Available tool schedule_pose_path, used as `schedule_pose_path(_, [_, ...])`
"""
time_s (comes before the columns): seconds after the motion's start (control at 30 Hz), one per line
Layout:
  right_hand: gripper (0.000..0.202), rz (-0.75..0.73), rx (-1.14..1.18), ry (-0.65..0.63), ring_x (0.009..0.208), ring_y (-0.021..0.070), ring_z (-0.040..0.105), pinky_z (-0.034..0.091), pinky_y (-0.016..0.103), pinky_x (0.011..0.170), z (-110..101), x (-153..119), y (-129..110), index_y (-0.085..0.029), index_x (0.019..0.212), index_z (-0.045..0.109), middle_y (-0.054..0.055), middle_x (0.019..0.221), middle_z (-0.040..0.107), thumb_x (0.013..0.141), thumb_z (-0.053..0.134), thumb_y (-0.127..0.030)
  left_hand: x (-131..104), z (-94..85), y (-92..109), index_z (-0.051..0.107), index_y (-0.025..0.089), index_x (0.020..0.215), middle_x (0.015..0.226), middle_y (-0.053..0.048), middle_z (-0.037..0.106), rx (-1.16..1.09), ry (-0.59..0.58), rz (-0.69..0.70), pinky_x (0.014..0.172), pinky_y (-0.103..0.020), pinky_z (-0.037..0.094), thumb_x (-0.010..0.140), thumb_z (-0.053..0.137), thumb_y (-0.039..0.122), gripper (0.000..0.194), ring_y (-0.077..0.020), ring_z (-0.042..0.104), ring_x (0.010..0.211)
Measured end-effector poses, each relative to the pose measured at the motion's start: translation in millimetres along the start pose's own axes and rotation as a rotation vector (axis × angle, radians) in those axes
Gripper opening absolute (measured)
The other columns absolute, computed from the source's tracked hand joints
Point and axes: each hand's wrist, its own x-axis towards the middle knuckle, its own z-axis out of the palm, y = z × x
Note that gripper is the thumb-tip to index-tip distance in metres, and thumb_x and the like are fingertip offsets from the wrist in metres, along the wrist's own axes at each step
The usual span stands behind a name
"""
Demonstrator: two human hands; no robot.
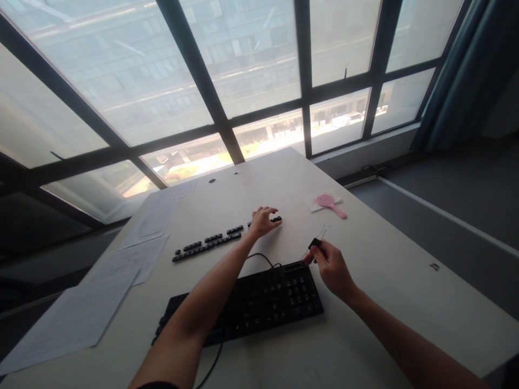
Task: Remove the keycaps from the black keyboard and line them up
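Note:
A black keyboard lies on the white desk, partly hidden under my left forearm. Beyond it, loose black keycaps stand in rows. My left hand reaches over the right end of these rows, thumb and fingers apart around a few keycaps; whether it touches them is unclear. Just above the keyboard's top right corner, my right hand is closed on a small tool with a black handle and thin wire prongs pointing away. Something red shows below its fingers.
A pink round-headed brush rests on a white packet to the right. Papers cover the left side of the desk. A black cable runs behind the keyboard. Windows line the far side.

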Motion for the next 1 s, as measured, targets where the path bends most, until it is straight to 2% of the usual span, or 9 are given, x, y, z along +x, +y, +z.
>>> schedule_pose_path(0.17, [0.029, 0.009, -0.001, -0.001, 0.069, 0.0182, 0.065, 0.047, 0.03, 0.07, 0.2, -1.1, 0.1, -0.018, 0.079, 0.06, 0.006, 0.075, 0.072, 0.097, 0.049, -0.038, -11.8, -25.7, -18.0, 0.064, 0.026, 0.12, 0.111, -0.005, 0.071, 0.055, -0.086, 0.032, 0.097, -0.045, 0.034, 0.074, 0.075, 0.043, 0.051, -0.0294, 0.054, 0.112])
schedule_pose_path(0.27, [0.03, 0.006, -0.011, -0.009, 0.069, 0.0189, 0.064, 0.047, 0.031, 0.07, 1.1, -1.7, 1.3, -0.018, 0.079, 0.06, 0.006, 0.075, 0.072, 0.097, 0.049, -0.039, -18.2, -33.8, -27.8, 0.063, 0.026, 0.122, 0.105, -0.004, 0.073, 0.064, -0.147, -0.002, 0.098, -0.046, 0.033, 0.072, 0.075, 0.042, 0.053, -0.03, 0.055, 0.111])
schedule_pose_path(0.63, [0.033, 0.009, -0.038, -0.011, 0.069, 0.0202, 0.065, 0.048, 0.032, 0.07, 0.9, 0.3, 6.1, -0.019, 0.079, 0.061, 0.007, 0.076, 0.073, 0.097, 0.048, -0.043, -7.7, -20.4, -34.3, 0.061, 0.028, 0.122, 0.097, -0.001, 0.075, -0.006, -0.193, -0.07, 0.101, -0.048, 0.031, 0.073, 0.069, 0.031, 0.05, -0.0275, 0.058, 0.109])
schedule_pose_path(0.77, [0.034, 0.019, -0.044, -0.009, 0.069, 0.0202, 0.065, 0.048, 0.032, 0.07, -0.5, 0.5, 4.7, -0.018, 0.079, 0.061, 0.007, 0.076, 0.073, 0.096, 0.049, -0.045, -8.1, -22.1, -31.0, 0.062, 0.028, 0.123, 0.1, 0.0, 0.075, -0.025, -0.203, -0.061, 0.101, -0.049, 0.029, 0.071, 0.071, 0.03, 0.053, -0.0277, 0.057, 0.109])
schedule_pose_path(0.87, [0.035, 0.013, -0.047, -0.01, 0.07, 0.0203, 0.065, 0.048, 0.032, 0.07, -1.4, 0.0, 2.3, -0.018, 0.078, 0.061, 0.007, 0.074, 0.072, 0.097, 0.049, -0.045, -13.3, -33.8, -26.5, 0.063, 0.029, 0.122, 0.107, -0.002, 0.073, -0.032, -0.154, -0.03, 0.102, -0.047, 0.029, 0.072, 0.074, 0.037, 0.052, -0.0283, 0.054, 0.111])
schedule_pose_path(1.0, [0.036, -0.009, -0.058, -0.013, 0.07, 0.0202, 0.064, 0.048, 0.033, 0.071, -3.1, 0.1, 3.2, -0.018, 0.078, 0.062, 0.007, 0.075, 0.072, 0.096, 0.049, -0.046, -31.3, -70.4, -25.3, 0.067, 0.027, 0.117, 0.11, -0.003, 0.072, -0.015, 0.032, 0.031, 0.1, -0.043, 0.031, 0.081, 0.067, 0.044, 0.04, -0.0261, 0.055, 0.108])
